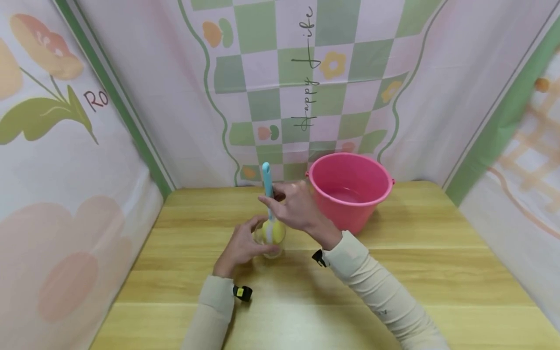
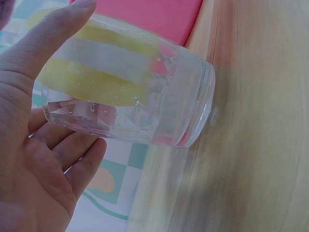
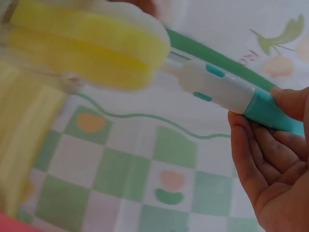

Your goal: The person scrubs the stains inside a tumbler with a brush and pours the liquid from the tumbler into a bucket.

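A clear drinking glass [image 2: 181,104] stands on the wooden table, its base seen on the wood in the left wrist view. My left hand [image 1: 240,245] holds it from the side, thumb on one side and fingers round the other. Inside the glass sits the yellow and white sponge head of a cup brush [image 1: 267,180]. Up above, my right hand [image 1: 296,206] pinches the brush's turquoise handle between thumb and fingers. The right wrist view shows the sponge [image 3: 87,46] partly within the glass and the white neck running to the handle.
A pink bucket [image 1: 350,216] stands just right of my right hand near the table's back edge. Printed curtains [image 1: 183,121] rise behind and at both sides of the wooden table [image 1: 437,272]. Black bands with small devices sit at both wrists.
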The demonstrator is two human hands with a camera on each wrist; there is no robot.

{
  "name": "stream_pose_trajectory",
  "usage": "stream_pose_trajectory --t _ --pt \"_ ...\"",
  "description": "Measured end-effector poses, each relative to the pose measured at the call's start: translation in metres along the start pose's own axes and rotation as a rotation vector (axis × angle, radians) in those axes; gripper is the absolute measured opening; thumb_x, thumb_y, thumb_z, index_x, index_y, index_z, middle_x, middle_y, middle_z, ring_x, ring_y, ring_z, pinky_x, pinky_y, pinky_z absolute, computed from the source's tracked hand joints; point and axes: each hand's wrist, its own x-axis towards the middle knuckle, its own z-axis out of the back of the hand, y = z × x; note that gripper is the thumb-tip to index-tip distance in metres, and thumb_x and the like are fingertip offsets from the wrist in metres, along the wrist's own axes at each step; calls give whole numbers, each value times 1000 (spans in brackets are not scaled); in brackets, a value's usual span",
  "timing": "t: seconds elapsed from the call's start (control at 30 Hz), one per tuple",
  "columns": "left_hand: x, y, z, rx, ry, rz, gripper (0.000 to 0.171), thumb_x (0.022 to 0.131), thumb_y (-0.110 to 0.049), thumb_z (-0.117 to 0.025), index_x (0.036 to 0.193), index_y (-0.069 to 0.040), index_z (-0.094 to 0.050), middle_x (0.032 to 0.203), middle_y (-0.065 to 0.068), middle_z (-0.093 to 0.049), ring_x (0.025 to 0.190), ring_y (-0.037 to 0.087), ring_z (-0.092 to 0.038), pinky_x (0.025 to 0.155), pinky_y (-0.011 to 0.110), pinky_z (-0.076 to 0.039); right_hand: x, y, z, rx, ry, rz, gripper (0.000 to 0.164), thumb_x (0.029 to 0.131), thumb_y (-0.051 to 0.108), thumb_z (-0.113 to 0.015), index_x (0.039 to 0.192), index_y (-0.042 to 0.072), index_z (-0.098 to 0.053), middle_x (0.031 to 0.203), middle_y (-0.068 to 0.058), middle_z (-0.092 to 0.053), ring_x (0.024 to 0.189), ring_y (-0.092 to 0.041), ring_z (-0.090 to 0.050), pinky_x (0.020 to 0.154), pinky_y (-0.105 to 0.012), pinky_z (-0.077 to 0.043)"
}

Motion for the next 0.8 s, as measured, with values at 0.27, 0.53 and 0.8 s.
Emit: stream_pose_trajectory --t 0.27,0.53,0.8 --pt "0 2 -1 -5 -14 -19 71 74 -43 -97 135 -27 -65 118 -10 -75 111 15 -68 103 47 -54 14 19 9 89 -45 135 13 94 18 -80 88 7 -78 78 -2 -81 75 -14 -80 66 -26 -63" --pt "-1 1 0 12 -10 3 67 75 -44 -96 131 -24 -66 117 -7 -75 112 17 -69 103 47 -56 17 5 -6 96 -33 227 9 93 12 -80 89 4 -76 81 -6 -81 78 -17 -80 69 -28 -65" --pt "-1 1 -1 -15 -9 -17 80 74 -40 -98 144 -27 -61 137 -8 -71 136 25 -61 119 61 -43 9 -6 11 62 -38 130 13 93 13 -82 84 7 -75 76 -4 -79 74 -17 -80 64 -30 -64"
